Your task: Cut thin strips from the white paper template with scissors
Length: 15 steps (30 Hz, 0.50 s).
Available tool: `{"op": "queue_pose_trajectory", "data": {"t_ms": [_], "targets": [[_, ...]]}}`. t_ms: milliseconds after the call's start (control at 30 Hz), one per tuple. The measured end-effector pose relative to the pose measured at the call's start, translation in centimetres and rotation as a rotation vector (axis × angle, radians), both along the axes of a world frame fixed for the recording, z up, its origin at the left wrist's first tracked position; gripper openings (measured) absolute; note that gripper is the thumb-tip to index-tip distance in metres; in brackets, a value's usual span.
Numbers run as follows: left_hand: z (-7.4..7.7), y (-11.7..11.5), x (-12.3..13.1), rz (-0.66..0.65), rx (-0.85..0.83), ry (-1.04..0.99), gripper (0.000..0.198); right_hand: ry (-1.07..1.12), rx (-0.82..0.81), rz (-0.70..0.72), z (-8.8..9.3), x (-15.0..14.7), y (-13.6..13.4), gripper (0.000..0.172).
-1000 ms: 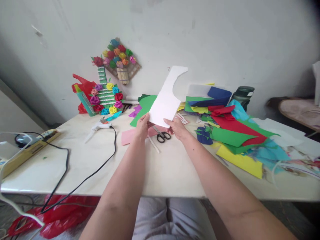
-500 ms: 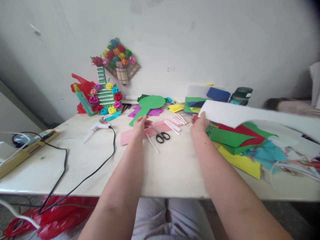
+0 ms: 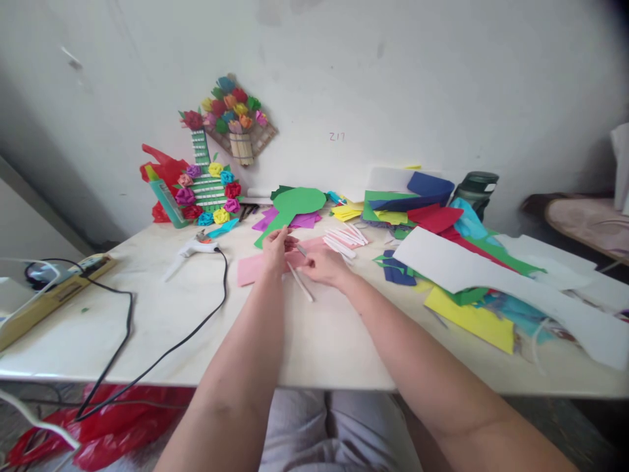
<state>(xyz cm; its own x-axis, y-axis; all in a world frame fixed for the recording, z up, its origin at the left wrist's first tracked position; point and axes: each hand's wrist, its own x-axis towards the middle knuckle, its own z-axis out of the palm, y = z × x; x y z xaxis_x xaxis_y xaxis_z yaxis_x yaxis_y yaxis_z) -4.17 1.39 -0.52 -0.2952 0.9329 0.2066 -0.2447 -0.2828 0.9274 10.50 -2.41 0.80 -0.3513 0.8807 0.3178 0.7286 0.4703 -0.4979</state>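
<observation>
My right hand [image 3: 325, 266] closes over the handles of a pair of scissors, hiding them; a short length of the scissors' metal blade [image 3: 301, 250] shows ahead of my fingers. Just left of it is my left hand [image 3: 278, 246], fingers loosely curled and apart, with nothing visible in them. Under both hands lies a strip of pink paper [image 3: 250, 269]. One thin white paper stick [image 3: 301, 286] rests on the table between my wrists. Several more white paper sticks [image 3: 344, 239] are piled on the pink strip's far end. Beyond my left hand is a green paper guitar shape [image 3: 297, 204].
A white paper sheet with a curved cutout [image 3: 442, 259] covers coloured scraps at right, near yellow paper [image 3: 469, 319]. A glue gun [image 3: 196, 246] with a black cord lies left. Behind stand a flowered guitar craft [image 3: 206, 187], a glue bottle [image 3: 167, 202] and a dark bottle [image 3: 476, 190].
My right hand has let go of the white sheet, now lying on the scraps at right, and has moved left onto the scissors. My left hand has hardly moved.
</observation>
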Motion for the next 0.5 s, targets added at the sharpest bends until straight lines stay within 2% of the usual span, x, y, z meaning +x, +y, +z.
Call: {"op": "queue_pose_trajectory", "data": {"t_ms": [100, 233, 333, 500], "targets": [[0.1, 0.0, 0.1, 0.031, -0.005, -0.006, 0.037, -0.315, 0.055, 0.041, -0.1, -1.5, -1.5, 0.028], [0.1, 0.0, 0.2, 0.040, 0.000, -0.012, 0.034, -0.461, 0.069, 0.087, 0.2, -2.0, -2.0, 0.017], [-0.2, 0.3, -0.1, 0.033, 0.011, -0.009, 0.033, -0.397, 0.072, 0.038, 0.4, -1.6, -1.8, 0.019], [-0.3, 0.6, -0.3, 0.132, 0.040, 0.021, 0.036, -0.038, -0.014, -0.084, -0.1, -0.3, -0.2, 0.016]]}}
